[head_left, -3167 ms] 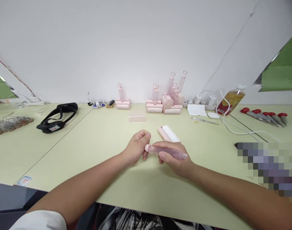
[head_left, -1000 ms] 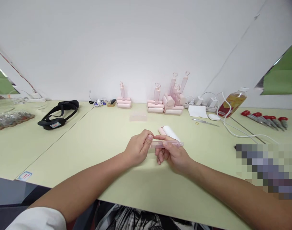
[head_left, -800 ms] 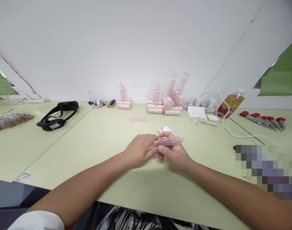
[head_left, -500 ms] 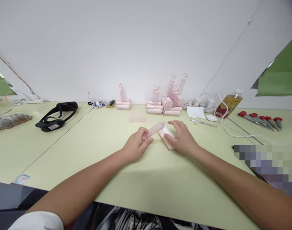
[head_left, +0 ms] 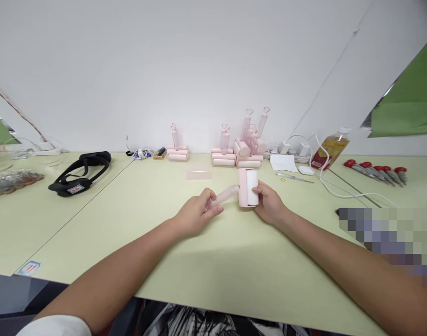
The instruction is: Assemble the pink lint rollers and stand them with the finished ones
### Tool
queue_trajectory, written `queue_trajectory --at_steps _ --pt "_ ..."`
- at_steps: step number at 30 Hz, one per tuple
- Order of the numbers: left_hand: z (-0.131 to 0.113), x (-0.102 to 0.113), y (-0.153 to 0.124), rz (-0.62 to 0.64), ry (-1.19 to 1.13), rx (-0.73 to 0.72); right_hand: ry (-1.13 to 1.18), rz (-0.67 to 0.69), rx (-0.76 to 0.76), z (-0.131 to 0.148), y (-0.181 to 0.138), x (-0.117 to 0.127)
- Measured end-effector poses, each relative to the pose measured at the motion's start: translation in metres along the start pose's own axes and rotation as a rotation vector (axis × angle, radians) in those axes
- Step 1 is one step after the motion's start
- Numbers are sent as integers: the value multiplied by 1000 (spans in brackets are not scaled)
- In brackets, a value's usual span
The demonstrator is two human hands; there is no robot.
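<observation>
My left hand [head_left: 198,213] is closed around the near end of a translucent pink handle [head_left: 226,195]. My right hand [head_left: 269,202] grips a lint roller head [head_left: 247,187], a pink holder with a white roll, raised off the table and standing on end. The handle's far tip meets the left side of the roller head; whether it sits inside a socket cannot be made out. A clear pinkish cover [head_left: 198,175] lies on the table beyond my left hand.
Pink lint rollers with upright handles [head_left: 223,161] stand along the wall, and another group [head_left: 178,155] is farther left. A black head strap [head_left: 81,173] lies left. Right are a tweezers-like tool [head_left: 294,178], white cables [head_left: 339,190], a tilted drink bottle [head_left: 330,149] and red-capped items [head_left: 376,171].
My right hand has picked the roller head up from the table and turned it upright. The handle in my left hand now touches its side.
</observation>
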State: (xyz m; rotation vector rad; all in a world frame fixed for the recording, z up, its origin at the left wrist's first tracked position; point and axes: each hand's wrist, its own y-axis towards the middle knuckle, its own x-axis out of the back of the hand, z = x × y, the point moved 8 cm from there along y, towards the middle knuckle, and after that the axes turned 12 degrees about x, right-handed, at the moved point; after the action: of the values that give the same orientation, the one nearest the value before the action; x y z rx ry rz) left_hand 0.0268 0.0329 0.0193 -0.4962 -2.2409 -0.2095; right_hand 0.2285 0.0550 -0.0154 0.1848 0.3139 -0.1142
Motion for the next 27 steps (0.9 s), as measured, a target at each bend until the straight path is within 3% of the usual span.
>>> queue_trajectory --at_steps 5,12,27 --pt "-1 0 3 -2 -69 -45 211 46 -67 -5 -4 -8" --pt "3 -7 6 72 -68 -49 193 82 -91 -13 -6 -13" --pt "0 -5 5 38 -95 -83 174 113 -74 -15 -6 -16"
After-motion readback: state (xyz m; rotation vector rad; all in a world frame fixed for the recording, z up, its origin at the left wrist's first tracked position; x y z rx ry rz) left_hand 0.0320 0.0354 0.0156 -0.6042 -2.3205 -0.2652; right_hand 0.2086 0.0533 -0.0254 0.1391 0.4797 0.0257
